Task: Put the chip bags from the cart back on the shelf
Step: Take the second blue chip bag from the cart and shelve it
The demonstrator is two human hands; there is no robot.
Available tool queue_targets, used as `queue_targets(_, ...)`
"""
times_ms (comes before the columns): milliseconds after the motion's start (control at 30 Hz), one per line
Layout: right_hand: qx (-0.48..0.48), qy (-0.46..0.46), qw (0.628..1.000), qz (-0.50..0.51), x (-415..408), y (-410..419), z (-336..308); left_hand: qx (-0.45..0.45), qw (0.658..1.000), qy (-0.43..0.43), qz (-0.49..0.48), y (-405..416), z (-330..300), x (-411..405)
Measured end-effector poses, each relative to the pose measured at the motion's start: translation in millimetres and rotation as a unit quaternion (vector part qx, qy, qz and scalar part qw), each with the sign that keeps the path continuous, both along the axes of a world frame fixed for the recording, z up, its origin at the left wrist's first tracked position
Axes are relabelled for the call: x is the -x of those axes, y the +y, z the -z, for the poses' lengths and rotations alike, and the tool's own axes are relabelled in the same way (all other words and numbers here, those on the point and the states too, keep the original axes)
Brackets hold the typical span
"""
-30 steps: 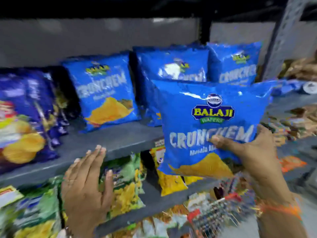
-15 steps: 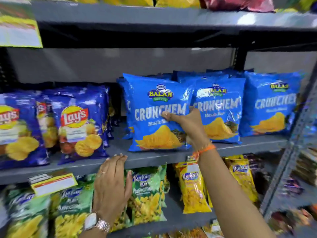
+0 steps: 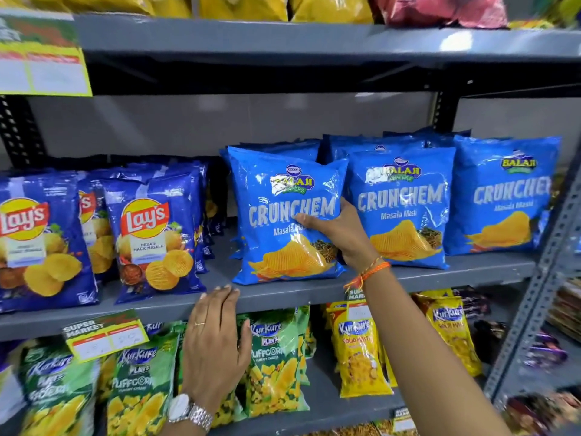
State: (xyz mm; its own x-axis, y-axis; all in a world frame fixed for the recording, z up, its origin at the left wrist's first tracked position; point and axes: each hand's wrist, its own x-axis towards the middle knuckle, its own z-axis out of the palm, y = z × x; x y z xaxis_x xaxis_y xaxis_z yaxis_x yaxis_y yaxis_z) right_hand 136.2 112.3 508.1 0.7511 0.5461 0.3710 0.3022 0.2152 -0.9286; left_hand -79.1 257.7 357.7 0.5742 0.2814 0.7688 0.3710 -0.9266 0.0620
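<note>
A blue Crunchem chip bag (image 3: 276, 215) stands upright on the grey middle shelf (image 3: 283, 294), at the front of the leftmost Crunchem row. My right hand (image 3: 339, 234) grips its right side, thumb across the front. My left hand (image 3: 217, 338) lies flat with fingers apart against the shelf's front edge, just below and left of the bag, holding nothing. Two more rows of Crunchem bags (image 3: 402, 206) stand to the right. The cart is out of view.
Dark blue Lay's bags (image 3: 151, 243) fill the shelf's left part. Green Kurkure Puffcorn bags (image 3: 273, 363) and yellow Kurkure bags (image 3: 358, 350) sit on the shelf below. Yellow and red bags line the top shelf. A yellow price tag (image 3: 103, 335) hangs near my left hand.
My right hand carried the Crunchem bag from mid-air onto the shelf, in front of the left row. My left hand stayed at the shelf edge. The view rose.
</note>
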Motion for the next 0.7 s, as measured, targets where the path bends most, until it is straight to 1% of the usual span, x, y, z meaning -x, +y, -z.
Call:
queue_targets(100, 0.052, -0.028, 0.997, 0.054, 8, -18, -5, 0.006, 1.000, -0.007, 0.009, -1, 0, -2)
queue_targets(200, 0.107, -0.062, 0.988, 0.090, 18, -51, -4, 0.016, 0.998, -0.046, 0.027, -1, -2, -4)
queue_targets(267, 0.091, -0.078, 0.986, 0.116, 21, -77, 1, 0.009, 0.996, -0.077, 0.048, -1, -1, -8)
queue_targets(300, 0.065, -0.087, 0.982, 0.157, 22, -89, 1, 0.005, 0.994, -0.089, 0.058, -1, 0, -11)
queue_targets(367, -0.001, -0.092, 0.957, 0.275, 12, -112, 3, 0.002, 0.991, -0.114, 0.069, -1, 0, -18)
queue_targets(400, -0.013, -0.098, 0.939, 0.329, 4, -122, 4, 0.009, 0.990, -0.124, 0.063, 0, 1, -22)
queue_targets(467, 0.027, -0.118, 0.906, 0.406, -18, -136, 4, 0.013, 0.989, -0.137, 0.054, 0, 2, -27)
queue_targets(500, 0.057, -0.120, 0.897, 0.422, -30, -141, 4, 0.002, 0.988, -0.147, 0.047, -1, 3, -29)
queue_targets(533, 0.081, -0.111, 0.895, 0.424, -41, -144, 3, -0.004, 0.987, -0.154, 0.044, -2, 6, -32)
queue_targets(567, 0.094, -0.094, 0.901, 0.412, -49, -145, 2, -0.007, 0.987, -0.160, 0.029, -2, 8, -34)
queue_targets(633, 0.104, -0.057, 0.926, 0.360, -65, -146, 0, -0.022, 0.985, -0.170, 0.009, -2, 7, -37)
queue_targets(700, 0.094, -0.031, 0.950, 0.295, -79, -146, -1, -0.017, 0.986, -0.165, 0.001, -1, 8, -38)
